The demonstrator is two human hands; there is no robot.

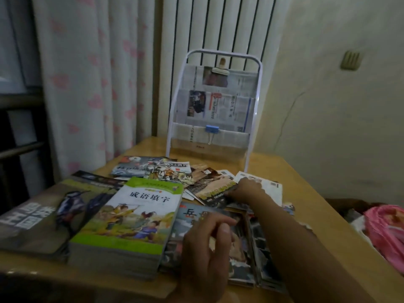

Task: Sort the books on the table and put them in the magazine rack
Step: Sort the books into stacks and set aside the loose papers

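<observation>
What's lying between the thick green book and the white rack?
In the head view, thin picture booklets lie between the green book and the rack, then bare table.

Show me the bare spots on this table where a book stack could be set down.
Bare wood of the yellow wooden table shows right of the white wire magazine rack, and along the right edge past the right hand. A strip lies before the green-covered book. The middle is crowded with overlapping books.
</observation>
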